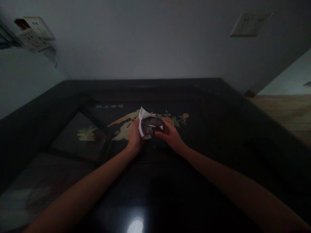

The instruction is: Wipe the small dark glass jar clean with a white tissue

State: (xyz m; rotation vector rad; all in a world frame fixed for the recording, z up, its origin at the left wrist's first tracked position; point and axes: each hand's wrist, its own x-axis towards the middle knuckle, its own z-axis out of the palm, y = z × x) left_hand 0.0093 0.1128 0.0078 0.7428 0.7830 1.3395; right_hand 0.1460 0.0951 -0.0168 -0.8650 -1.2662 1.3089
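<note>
Left hand [134, 133] grasps a white sheet [143, 112]; right hand [172, 136] grips a dark glossy object [151, 125] — between both hands, over the black bench [184, 191]. Pale Chinese lettering [113, 106] on it: 上 and 花 legible — others blurred.

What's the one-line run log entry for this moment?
left hand: holds thin white creased sheet against dark glossy rounded object | right hand: grips object's right end | below: black glossy tabletop, floral print
</note>
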